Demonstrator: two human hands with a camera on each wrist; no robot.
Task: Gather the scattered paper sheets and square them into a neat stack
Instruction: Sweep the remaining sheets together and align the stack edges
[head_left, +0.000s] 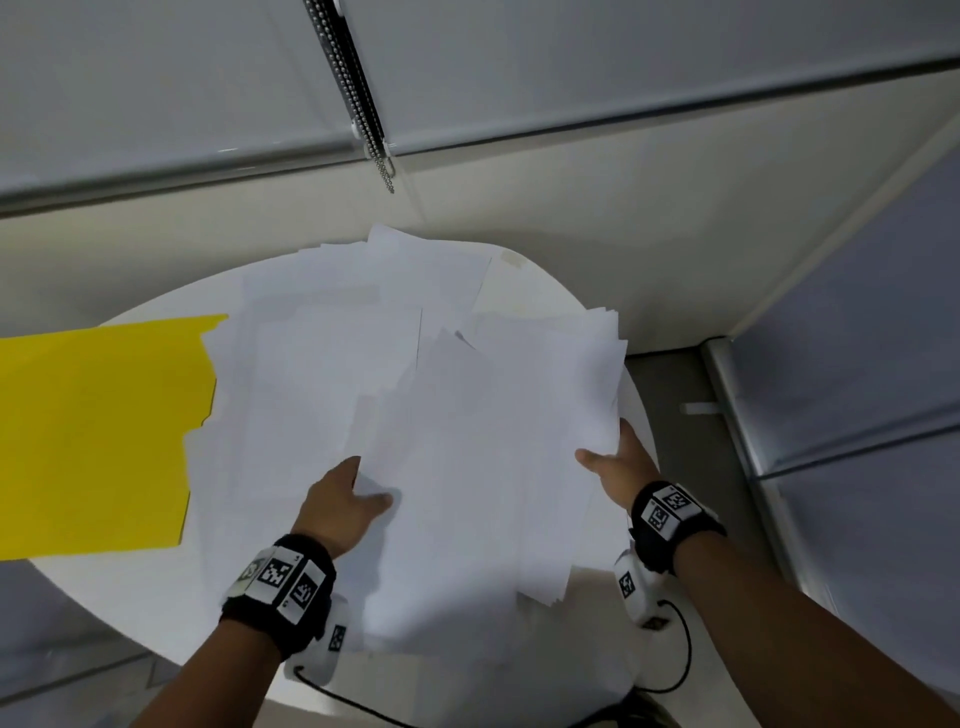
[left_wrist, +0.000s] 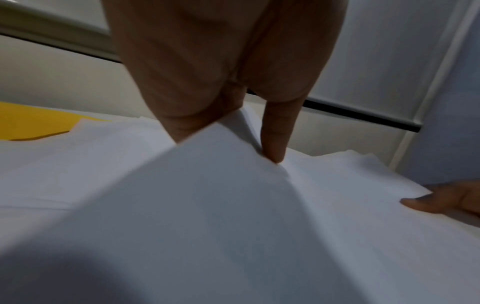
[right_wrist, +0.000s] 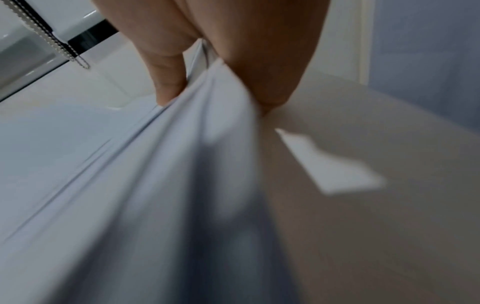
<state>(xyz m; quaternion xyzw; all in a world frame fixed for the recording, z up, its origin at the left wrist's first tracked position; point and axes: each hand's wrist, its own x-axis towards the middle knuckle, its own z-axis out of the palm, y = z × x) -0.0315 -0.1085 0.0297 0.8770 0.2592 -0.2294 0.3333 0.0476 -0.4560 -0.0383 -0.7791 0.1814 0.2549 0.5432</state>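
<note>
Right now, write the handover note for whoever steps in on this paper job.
Left hand: pinches the near left edge of the paper sheets, thumb on top.
Right hand: grips a bunch of sheets at their right edge, thumb on top.
Sheets: loosely fanned over the round white table, corners sticking out at the far side and right; they overlap a yellow folder on the left.
Done: sheets pulled roughly together.
Left: gather the stragglers, square the edges.

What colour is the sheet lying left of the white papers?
Yellow sheet, best seen in the head view.
</note>
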